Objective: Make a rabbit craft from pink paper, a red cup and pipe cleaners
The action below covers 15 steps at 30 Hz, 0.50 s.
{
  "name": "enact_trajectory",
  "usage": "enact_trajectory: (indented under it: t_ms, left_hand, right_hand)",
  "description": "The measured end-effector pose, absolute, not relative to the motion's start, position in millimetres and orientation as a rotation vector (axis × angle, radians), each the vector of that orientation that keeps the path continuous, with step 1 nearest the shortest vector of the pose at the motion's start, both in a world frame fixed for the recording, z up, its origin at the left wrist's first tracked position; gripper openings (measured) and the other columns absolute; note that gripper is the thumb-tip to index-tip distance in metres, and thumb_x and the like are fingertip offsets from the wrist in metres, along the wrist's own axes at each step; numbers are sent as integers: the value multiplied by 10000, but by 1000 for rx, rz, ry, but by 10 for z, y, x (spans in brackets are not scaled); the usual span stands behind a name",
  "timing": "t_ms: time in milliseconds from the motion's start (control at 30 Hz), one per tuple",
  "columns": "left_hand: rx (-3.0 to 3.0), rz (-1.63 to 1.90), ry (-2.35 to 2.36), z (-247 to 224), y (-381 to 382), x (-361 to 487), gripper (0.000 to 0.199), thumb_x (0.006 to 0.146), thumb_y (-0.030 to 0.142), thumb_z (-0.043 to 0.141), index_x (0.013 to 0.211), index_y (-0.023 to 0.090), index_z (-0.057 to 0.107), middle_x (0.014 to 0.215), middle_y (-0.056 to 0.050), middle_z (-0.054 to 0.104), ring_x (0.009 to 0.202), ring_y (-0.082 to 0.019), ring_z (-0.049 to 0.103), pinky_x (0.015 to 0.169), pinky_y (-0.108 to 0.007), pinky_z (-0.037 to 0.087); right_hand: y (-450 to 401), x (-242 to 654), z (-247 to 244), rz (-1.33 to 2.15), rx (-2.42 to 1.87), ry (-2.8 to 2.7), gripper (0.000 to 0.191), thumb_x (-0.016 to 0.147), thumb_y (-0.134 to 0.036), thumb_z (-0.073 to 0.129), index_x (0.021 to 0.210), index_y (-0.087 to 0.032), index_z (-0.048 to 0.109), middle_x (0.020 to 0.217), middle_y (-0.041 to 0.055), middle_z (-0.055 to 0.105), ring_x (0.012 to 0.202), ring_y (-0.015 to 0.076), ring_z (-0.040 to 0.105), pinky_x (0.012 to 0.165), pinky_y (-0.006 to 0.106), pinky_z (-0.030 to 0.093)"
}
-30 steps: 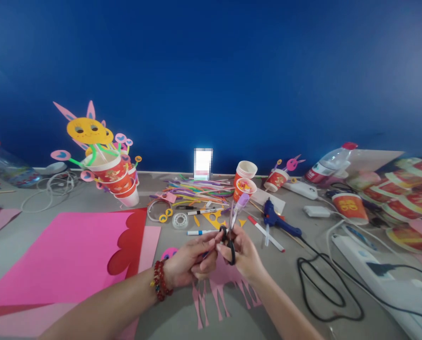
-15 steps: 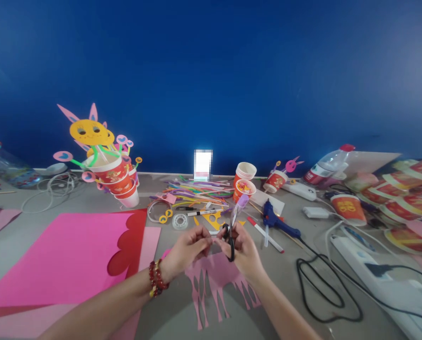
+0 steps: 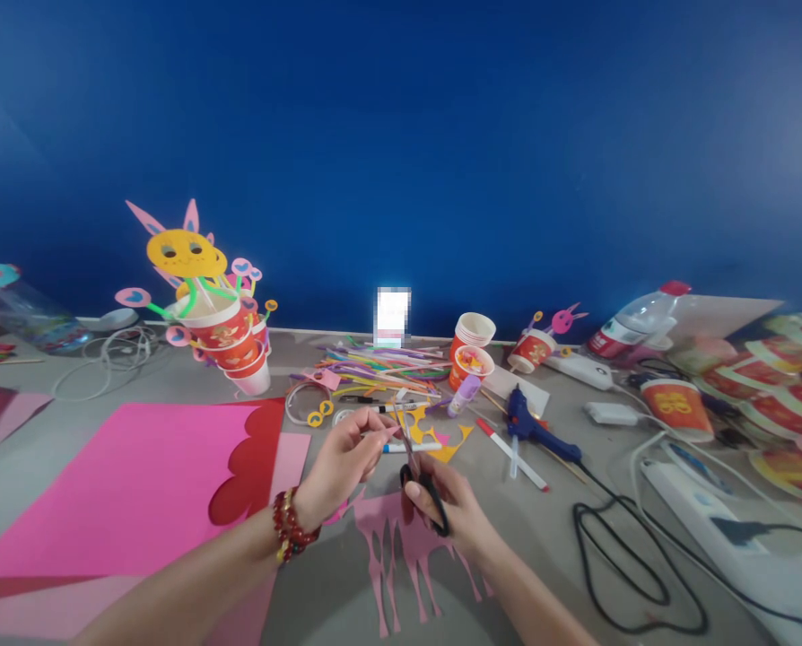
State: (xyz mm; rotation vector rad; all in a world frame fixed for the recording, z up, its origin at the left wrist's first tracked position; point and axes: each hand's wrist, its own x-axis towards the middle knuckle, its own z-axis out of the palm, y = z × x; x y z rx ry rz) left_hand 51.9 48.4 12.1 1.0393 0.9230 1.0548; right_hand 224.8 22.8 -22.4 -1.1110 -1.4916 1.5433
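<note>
My left hand (image 3: 351,458), with a beaded bracelet at the wrist, pinches a small pink paper piece (image 3: 391,432). My right hand (image 3: 445,502) is closed round black-handled scissors (image 3: 422,480). Their blades point up and away, right beside the pink piece; whether they touch it I cannot tell. Below both hands lies a pink paper sheet (image 3: 411,538) cut into long ragged strips, partly covered by the right hand. Just beyond the hands are yellow paper scraps (image 3: 455,447), a blue-tipped marker (image 3: 411,447) and a purple glue stick (image 3: 465,395).
Bright pink paper (image 3: 118,484) lies over red sheets at left, near decorated stacked cups (image 3: 222,332). Colourful pipe cleaners (image 3: 380,368) lie at the back. To the right are a blue glue gun (image 3: 539,426), its black cable (image 3: 582,556) and a power strip (image 3: 730,538).
My right hand has lowered and turned the scissors, so the blades now lie beside the pink piece. My left hand has shifted slightly up and left. The glue stick behind shows clearly now.
</note>
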Motion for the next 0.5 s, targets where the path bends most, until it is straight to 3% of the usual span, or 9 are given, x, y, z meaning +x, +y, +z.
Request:
enact_trajectory:
  t_ms: [500]
  left_hand:
    - [1045,1044,926,101,471,533,287,812,383,606,679,201,428,443,127,318,361,-26,181,374,-171,154]
  right_hand:
    - [251,2231,-294,1598,-1114,-1398,546,680,-665,721,671,-219,405,521,-67,482,437,102,505,448,213,357]
